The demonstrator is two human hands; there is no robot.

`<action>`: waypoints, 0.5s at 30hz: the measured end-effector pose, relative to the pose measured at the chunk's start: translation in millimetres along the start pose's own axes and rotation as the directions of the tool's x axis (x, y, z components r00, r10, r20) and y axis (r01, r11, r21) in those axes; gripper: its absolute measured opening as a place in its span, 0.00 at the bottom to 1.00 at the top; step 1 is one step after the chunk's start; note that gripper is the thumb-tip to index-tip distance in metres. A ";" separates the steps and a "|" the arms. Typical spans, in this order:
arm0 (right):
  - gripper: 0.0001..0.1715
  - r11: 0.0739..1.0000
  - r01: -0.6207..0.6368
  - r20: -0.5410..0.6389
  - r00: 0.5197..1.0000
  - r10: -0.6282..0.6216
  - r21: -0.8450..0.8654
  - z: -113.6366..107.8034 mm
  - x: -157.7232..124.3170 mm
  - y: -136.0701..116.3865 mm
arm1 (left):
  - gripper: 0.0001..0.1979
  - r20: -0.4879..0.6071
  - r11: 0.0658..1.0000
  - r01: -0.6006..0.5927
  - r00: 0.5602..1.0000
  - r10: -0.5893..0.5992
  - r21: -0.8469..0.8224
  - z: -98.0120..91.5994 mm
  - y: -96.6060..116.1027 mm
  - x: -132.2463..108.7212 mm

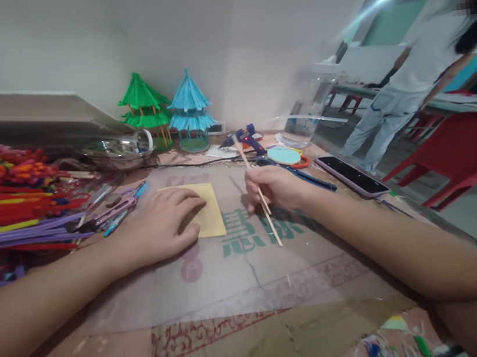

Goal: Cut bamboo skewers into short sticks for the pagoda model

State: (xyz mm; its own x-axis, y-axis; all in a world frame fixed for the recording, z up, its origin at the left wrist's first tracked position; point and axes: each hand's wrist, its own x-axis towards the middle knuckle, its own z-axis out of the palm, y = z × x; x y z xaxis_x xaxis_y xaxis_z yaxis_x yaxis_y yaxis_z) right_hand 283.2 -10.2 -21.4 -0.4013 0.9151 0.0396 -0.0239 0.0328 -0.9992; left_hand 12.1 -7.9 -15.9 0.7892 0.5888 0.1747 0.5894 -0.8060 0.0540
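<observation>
My left hand (163, 223) lies palm down, fingers stretched, over the left part of a yellow sheet of paper (211, 208). Pinched in the fingers of my right hand (272, 186) are thin wooden sticks (273, 229), apparently two side by side, slanting over the green printed characters on the work surface. Their lower end points toward me, right of the paper. A clear plastic sheet (217, 286) seems to cover the printed cardboard under both hands.
Pipe cleaners (17, 231) and scissors (119, 209) crowd the left. Behind stand a metal bowl (114, 154), a green pagoda model (144, 109), a blue pagoda model (191, 111) and a glue gun (251, 140). At right are a phone (352, 175), a red chair (459, 155) and a person (408, 68).
</observation>
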 end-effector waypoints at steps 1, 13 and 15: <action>0.27 0.996 -0.075 0.064 0.995 0.078 -0.053 -5.7 -0.7 -2.0 | 0.24 -0.020 1.000 0.010 1.000 -0.010 0.018 1.7 -4.8 0.8; 0.34 0.991 -0.065 0.515 0.850 0.115 -0.114 13.8 -15.8 -14.9 | 0.24 -0.052 0.999 0.009 0.999 -0.006 0.044 8.2 -11.4 0.6; 0.34 0.985 -0.164 0.623 0.766 0.157 -0.046 15.5 -21.2 -18.2 | 0.24 -0.050 0.999 0.009 0.999 -0.007 0.037 7.9 -11.1 0.5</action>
State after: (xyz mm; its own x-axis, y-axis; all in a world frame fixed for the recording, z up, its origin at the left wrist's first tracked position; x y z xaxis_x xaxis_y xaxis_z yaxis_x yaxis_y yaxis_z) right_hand 277.9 -36.4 -4.0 -0.8818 0.4559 -0.1212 0.0849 -0.0994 -0.9914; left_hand 7.4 1.9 -24.2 0.7752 0.5910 0.2231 0.6027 -0.7978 0.0192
